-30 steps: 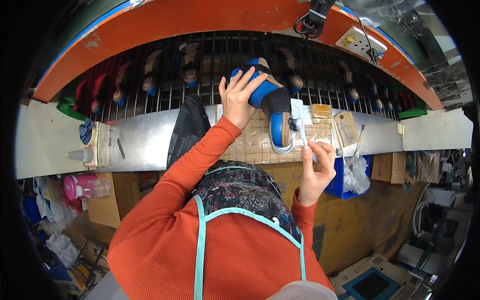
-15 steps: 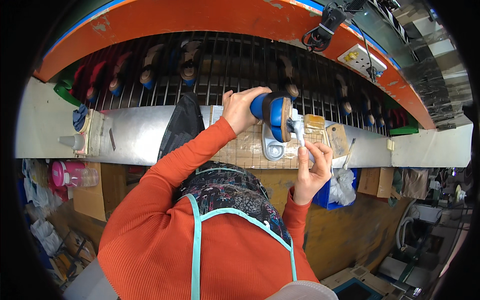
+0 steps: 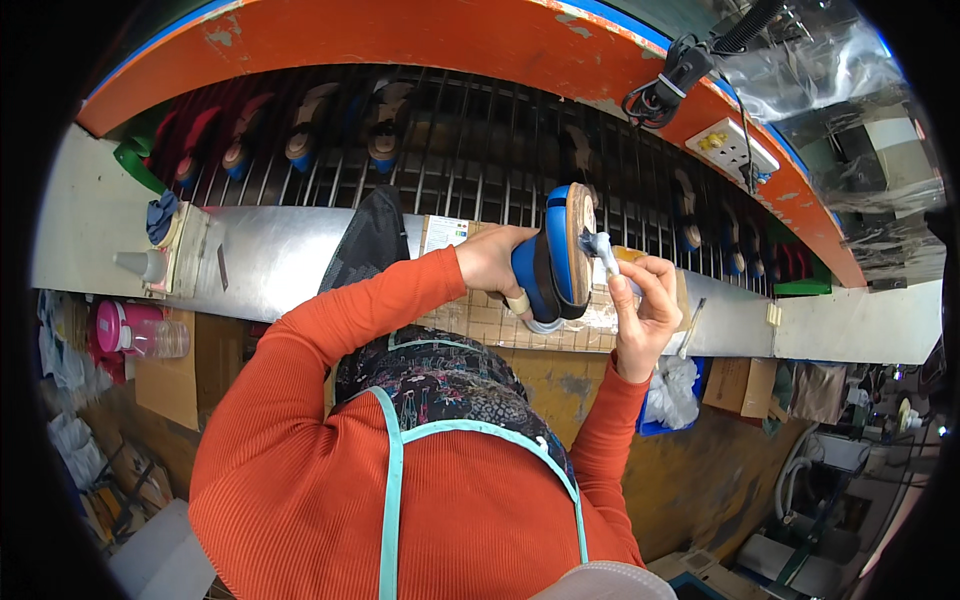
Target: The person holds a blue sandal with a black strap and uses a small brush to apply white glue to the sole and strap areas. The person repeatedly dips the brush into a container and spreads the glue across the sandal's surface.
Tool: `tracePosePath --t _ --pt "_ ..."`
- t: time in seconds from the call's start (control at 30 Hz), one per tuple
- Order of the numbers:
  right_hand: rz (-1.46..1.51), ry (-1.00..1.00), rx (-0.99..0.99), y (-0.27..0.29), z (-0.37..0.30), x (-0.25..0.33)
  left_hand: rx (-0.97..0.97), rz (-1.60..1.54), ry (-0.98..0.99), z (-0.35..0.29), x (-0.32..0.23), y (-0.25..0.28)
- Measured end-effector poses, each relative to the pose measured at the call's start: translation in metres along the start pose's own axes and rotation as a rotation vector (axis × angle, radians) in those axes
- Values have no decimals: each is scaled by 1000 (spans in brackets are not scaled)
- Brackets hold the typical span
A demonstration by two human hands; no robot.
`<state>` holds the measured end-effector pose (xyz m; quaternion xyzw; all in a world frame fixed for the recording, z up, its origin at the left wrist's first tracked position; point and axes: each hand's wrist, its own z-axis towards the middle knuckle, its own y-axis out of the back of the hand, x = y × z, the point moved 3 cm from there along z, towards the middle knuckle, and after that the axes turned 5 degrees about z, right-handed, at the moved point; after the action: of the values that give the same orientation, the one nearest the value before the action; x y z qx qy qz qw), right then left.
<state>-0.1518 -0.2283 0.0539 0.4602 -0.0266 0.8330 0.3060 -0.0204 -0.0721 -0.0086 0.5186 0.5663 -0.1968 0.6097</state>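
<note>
My left hand [image 3: 490,262] is closed around a blue shoe last [image 3: 560,240] with a dark strap across it and a tan sole facing right. One left finger wears a pale cover. In my right hand [image 3: 648,315], a small brush [image 3: 608,256] with a whitish handle is pinched between thumb and fingers. Its dark bristles meet the sole, near the middle of its length. Below the last, a white dish [image 3: 545,326] is mostly hidden. Under the work lies a tan gridded mat [image 3: 470,318].
Beyond the metal ledge [image 3: 270,250], a rack of metal bars [image 3: 480,150] carries several shoe lasts [image 3: 383,145]. A black mesh piece [image 3: 370,250] lies left of the mat, a thin brush [image 3: 692,327] right of it. A white nozzle [image 3: 145,265] sits far left. An orange beam [image 3: 400,35] spans behind.
My left hand has turned the shoe last and lowered its grip, so the sole stands more upright. My right hand has shifted slightly right with the brush. The whole view has moved a little.
</note>
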Motion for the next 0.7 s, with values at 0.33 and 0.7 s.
tracePosePath --t 0.33,0.7 --pt "7 5 59 3 7 -7 349 -421 66 -2 5 -18" --pt "41 55 79 8 9 -17 596 -606 109 -10 -8 -28"
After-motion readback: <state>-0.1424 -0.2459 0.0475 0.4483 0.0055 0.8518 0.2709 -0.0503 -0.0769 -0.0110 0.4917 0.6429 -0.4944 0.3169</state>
